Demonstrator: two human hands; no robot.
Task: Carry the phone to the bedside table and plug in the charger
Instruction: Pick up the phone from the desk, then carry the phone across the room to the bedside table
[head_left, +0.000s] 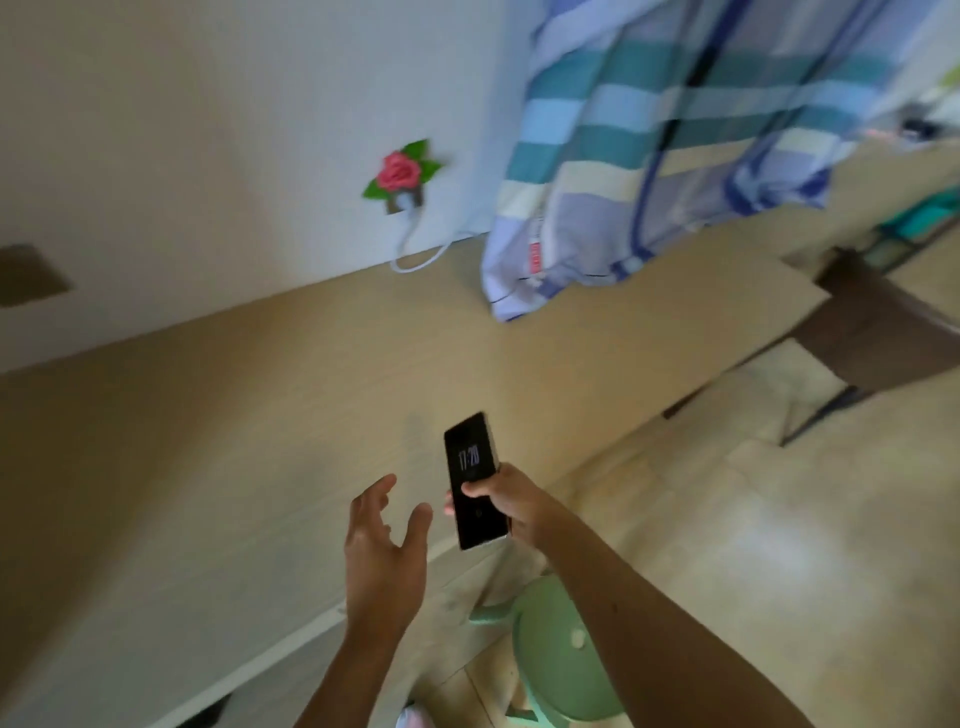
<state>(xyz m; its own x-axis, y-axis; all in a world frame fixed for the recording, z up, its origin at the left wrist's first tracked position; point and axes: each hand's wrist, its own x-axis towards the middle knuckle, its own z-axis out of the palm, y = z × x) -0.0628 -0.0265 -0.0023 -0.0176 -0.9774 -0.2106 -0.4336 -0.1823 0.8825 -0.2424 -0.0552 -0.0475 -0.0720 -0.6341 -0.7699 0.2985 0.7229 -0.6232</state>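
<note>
Pale wood covers the long desk (218, 426), which runs along a white wall (208, 130) from the lower left toward the far right. At the desk's back edge, a little right of its middle, a pink paper rose (399, 170) with green leaves sits on the wall over a socket, and a white charger cable (415, 249) hangs from it and loops down to the desk top. Near the desk's front edge the left hand (382, 540) hovers with its palm up and fingers spread, gripping nothing. Just to its right, the right hand (506, 501) is closed around the lower half of a black phone (474, 480), held above the front edge with the lit screen up. Below the right forearm stands a light green stool (561, 654) on the floor. A striped blue and teal cloth (649, 156) hangs over the desk's far right end.
</note>
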